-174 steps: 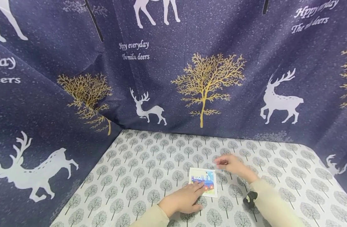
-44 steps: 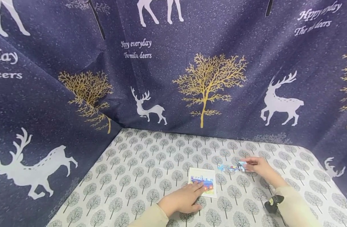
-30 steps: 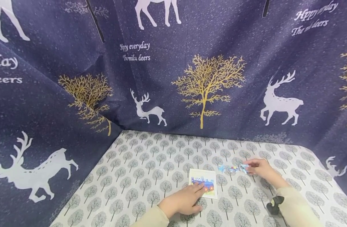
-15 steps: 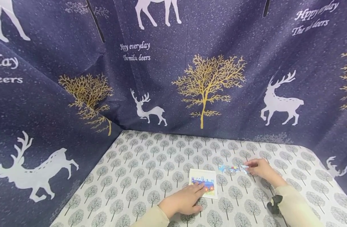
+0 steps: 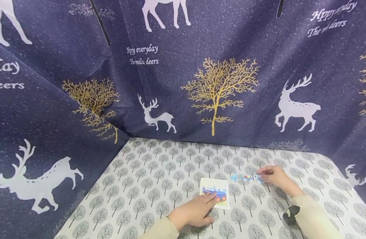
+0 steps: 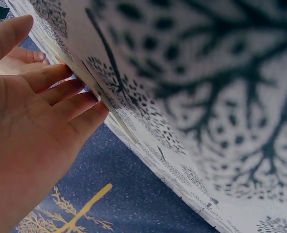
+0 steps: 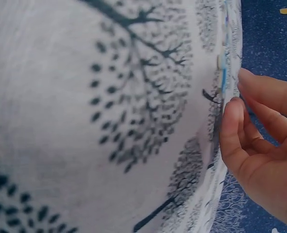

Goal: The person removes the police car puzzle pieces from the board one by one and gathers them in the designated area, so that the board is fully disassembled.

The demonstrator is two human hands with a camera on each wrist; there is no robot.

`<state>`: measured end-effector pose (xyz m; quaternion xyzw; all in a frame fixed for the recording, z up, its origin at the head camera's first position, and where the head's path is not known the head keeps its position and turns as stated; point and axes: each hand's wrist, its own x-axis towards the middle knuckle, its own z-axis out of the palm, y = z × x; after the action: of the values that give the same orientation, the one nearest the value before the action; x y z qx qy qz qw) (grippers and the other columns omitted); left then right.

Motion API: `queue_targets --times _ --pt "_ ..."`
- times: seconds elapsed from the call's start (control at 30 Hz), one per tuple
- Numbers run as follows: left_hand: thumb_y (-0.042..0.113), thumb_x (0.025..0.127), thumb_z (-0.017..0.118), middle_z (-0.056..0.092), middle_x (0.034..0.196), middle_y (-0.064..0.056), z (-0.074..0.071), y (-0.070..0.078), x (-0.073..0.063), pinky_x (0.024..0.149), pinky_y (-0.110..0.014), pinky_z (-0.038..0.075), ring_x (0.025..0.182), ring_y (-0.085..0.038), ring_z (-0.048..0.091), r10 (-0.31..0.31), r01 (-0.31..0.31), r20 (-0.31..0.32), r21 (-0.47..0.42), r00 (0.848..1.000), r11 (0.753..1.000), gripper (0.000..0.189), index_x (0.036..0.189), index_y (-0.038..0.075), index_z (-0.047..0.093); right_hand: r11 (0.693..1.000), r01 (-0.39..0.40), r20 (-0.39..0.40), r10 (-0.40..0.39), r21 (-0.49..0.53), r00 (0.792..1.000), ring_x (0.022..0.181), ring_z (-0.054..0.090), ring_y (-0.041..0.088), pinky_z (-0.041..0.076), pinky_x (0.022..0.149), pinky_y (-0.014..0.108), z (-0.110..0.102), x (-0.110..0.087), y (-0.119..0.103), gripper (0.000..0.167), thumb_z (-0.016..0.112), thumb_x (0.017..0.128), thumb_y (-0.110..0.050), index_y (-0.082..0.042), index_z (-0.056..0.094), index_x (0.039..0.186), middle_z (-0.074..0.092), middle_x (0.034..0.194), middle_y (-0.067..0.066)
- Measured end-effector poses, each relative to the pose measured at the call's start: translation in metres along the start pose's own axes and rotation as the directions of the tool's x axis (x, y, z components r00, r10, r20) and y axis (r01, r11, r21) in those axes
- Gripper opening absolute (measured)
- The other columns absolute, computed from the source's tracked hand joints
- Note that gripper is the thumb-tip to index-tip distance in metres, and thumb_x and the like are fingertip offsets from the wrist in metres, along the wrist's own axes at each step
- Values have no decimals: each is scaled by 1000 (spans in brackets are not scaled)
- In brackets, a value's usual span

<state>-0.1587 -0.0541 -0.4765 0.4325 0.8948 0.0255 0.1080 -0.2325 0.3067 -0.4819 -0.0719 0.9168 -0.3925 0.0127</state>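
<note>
My left hand [image 5: 195, 209] lies with straight fingers on a white-framed picture board [image 5: 215, 180], covering its lower left part. The board shows a blue cartoon train with eyes and red wheels. In the left wrist view, the fingertips of my left hand [image 6: 46, 107] touch the board's face. Right of the board, flat light-blue jigsaw pieces [image 5: 244, 178] with red and yellow spots lie in a short row. My right hand [image 5: 275, 177] is at the row's right end, fingers loosely bent. In the right wrist view, thumb and forefinger of my right hand [image 7: 264, 131] stand apart beside the thin pieces, gripping nothing visible.
A white cloth with a grey tree print [image 5: 159, 199] covers the table. Dark blue hangings [image 5: 230, 139] with deer and gold trees rise behind it and at the left. A dark strap-like item [image 5: 290, 215] sits on the right sleeve.
My right hand has moved right from above the board to the jigsaw pieces, which now lie in a row. Its fingers have just come slightly up off the end piece. The left hand stays put.
</note>
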Motion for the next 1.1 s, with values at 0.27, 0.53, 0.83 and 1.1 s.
queue_targets --times 0.27,0.53,0.83,1.1 --pt "45 97 51 26 157 -5 -1 0 -1 114 -32 28 143 -21 25 -7 7 8 17 1000 1000 67 150 10 32 997 72 -4 -72 -23 997 76 65 22 53 59 29 3 8 -25 24 66 89 -10 8 67 106 68 92 18" --pt "48 97 48 25 157 -5 1 -1 -1 115 -34 27 144 -22 23 9 -8 -4 46 1000 999 68 151 11 30 986 135 47 -140 97 989 76 66 26 56 64 32 20 19 -45 24 66 90 -8 8 66 108 68 95 18" --pt "51 97 45 25 158 -2 7 2 -5 114 -32 28 144 -22 23 18 -18 -6 84 1000 996 70 152 12 29 958 265 135 -279 114 951 88 66 28 57 73 31 53 28 -70 23 65 90 -8 5 68 108 68 102 18" --pt "52 96 46 24 158 -3 10 4 -8 114 -31 27 144 -21 22 20 -19 -12 83 1000 996 71 152 11 29 919 350 220 -385 182 896 85 65 17 54 75 24 86 31 -88 23 66 89 -9 2 68 109 68 103 14"
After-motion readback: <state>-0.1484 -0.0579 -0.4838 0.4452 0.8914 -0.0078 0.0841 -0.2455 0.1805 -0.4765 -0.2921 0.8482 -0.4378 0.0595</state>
